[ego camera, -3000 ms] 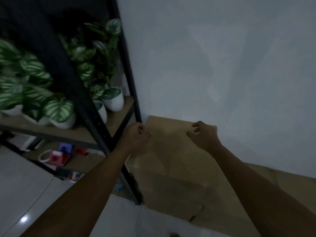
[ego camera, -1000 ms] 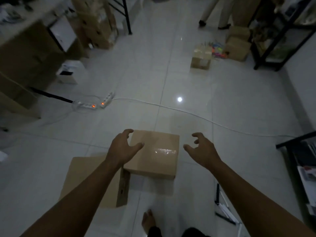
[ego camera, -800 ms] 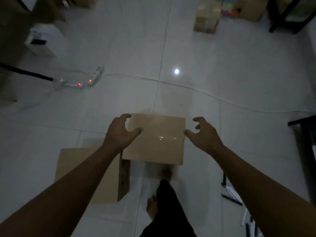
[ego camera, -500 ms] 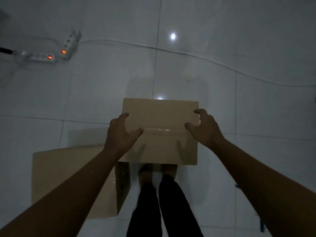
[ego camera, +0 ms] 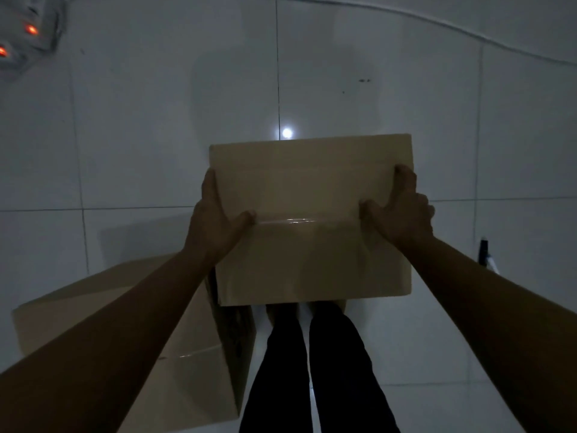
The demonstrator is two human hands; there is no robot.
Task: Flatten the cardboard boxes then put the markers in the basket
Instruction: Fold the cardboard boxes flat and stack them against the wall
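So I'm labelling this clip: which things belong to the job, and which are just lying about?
Job:
- taped brown cardboard box, gripped by left hand and right hand
- second brown cardboard box on the floor

Lying about:
- white power strip with orange lights
- white cable

We see bare floor far of the cardboard box. A second box crowds its near left, a power strip sits far left, and a cable crosses far right.
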